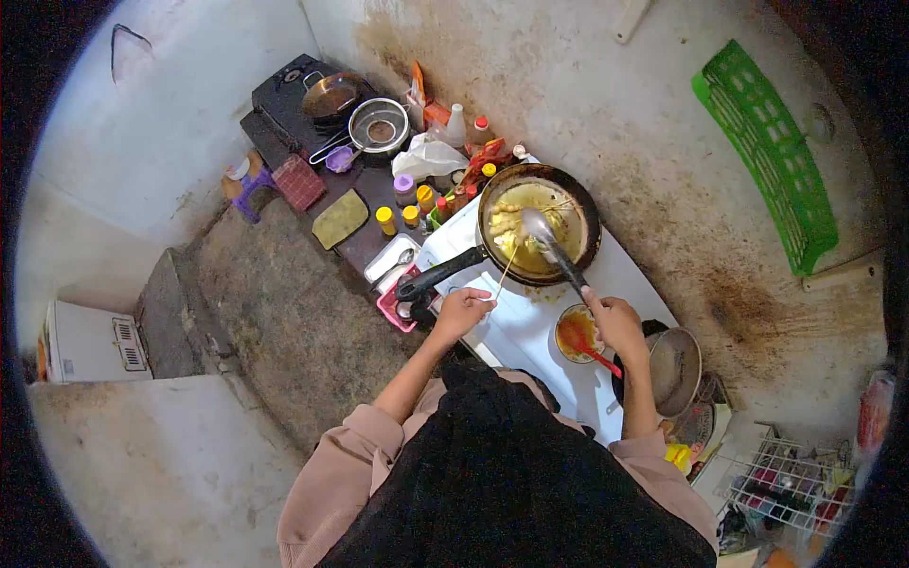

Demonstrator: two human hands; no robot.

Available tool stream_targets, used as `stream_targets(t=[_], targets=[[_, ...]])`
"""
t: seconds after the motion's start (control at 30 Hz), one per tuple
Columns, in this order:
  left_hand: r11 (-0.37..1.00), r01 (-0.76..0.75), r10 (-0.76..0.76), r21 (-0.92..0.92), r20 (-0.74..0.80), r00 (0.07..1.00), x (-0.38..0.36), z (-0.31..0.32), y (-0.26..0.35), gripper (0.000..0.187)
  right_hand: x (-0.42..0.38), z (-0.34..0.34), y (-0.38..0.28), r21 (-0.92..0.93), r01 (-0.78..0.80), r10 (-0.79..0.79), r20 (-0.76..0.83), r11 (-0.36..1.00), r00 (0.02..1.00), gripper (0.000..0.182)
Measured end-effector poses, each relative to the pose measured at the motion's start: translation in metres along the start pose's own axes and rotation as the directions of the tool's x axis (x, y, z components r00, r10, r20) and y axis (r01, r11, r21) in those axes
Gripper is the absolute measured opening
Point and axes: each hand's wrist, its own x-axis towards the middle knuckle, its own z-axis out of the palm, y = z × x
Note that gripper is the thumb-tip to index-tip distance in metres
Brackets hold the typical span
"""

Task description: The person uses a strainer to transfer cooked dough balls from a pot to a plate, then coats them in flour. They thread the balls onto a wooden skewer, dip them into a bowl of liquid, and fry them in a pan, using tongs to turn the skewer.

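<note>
In the head view, a dark frying pan [589, 204] with yellowish oil and skewered food [508, 224] sits on the white stove top [492, 322]. My left hand [464, 312] is closed in a pinch on a thin wooden skewer [507, 273] that slants up into the pan. The black handle of a spatula [566, 265] is gripped in my right hand [615, 324], its metal head down among the food. Just left of my right hand stands a bowl [561, 348] of orange-red sauce with a red utensil [599, 357] resting in it.
The black pan handle [443, 273] points left, over a pink basket [388, 305]. Yellow-capped jars [385, 220] and bottles crowd the dark counter, near a strainer [379, 126]. Another pan [680, 374] lies at right. A green rack [767, 156] hangs on the wall.
</note>
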Motion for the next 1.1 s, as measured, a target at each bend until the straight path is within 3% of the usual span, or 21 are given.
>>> stream_targets(t=[0.1,0.2,0.3,0.4,0.5,0.6,0.73,0.8,0.9,1.1], targets=[[1.000,-0.024,0.024,0.012,-0.028,0.999,0.000,0.002,-0.002,0.030,-0.008,-0.004,-0.010,0.076,0.016,-0.016,-0.012,0.997,1.000,0.071],[0.996,-0.072,0.075,0.049,-0.067,0.995,-0.001,0.004,-0.004,0.027,-0.011,-0.006,-0.002,0.006,-0.032,0.033,-0.129,0.999,0.991,0.070],[0.987,-0.107,0.121,0.119,-0.116,0.986,-0.003,0.005,-0.005,0.024,-0.012,-0.002,0.003,-0.112,-0.030,0.016,-0.127,0.993,0.992,0.071],[0.970,-0.129,0.161,0.205,-0.144,0.976,-0.006,0.005,-0.001,0.023,-0.015,-0.006,-0.010,0.021,-0.051,0.048,0.094,0.999,0.994,0.072],[0.956,-0.166,0.208,0.244,-0.160,0.965,-0.007,0.007,-0.001,0.022,-0.024,-0.016,-0.024,0.141,-0.162,0.137,0.172,0.977,0.976,0.072],[0.947,-0.215,0.258,0.237,-0.170,0.951,-0.005,0.008,-0.003,0.020,-0.014,-0.007,-0.001,0.076,-0.069,0.070,-0.017,0.995,0.997,0.068],[0.896,-0.276,0.350,0.348,-0.173,0.921,-0.009,0.009,0.003,0.018,-0.012,-0.003,0.002,-0.007,0.019,-0.019,0.024,1.000,1.000,0.068],[0.854,-0.328,0.420,0.404,-0.161,0.893,-0.009,0.008,0.004,0.018,-0.011,0.002,-0.001,0.062,-0.034,0.029,0.080,0.998,0.996,0.069],[0.839,-0.371,0.463,0.398,-0.162,0.872,-0.010,0.009,0.003,0.016,-0.018,0.002,-0.006,0.143,-0.039,0.040,-0.002,0.989,0.999,0.070],[0.821,-0.374,0.474,0.432,-0.149,0.868,-0.013,0.007,0.009,0.013,-0.010,-0.001,0.004,-0.076,-0.046,0.042,-0.050,0.996,0.998,0.072]])
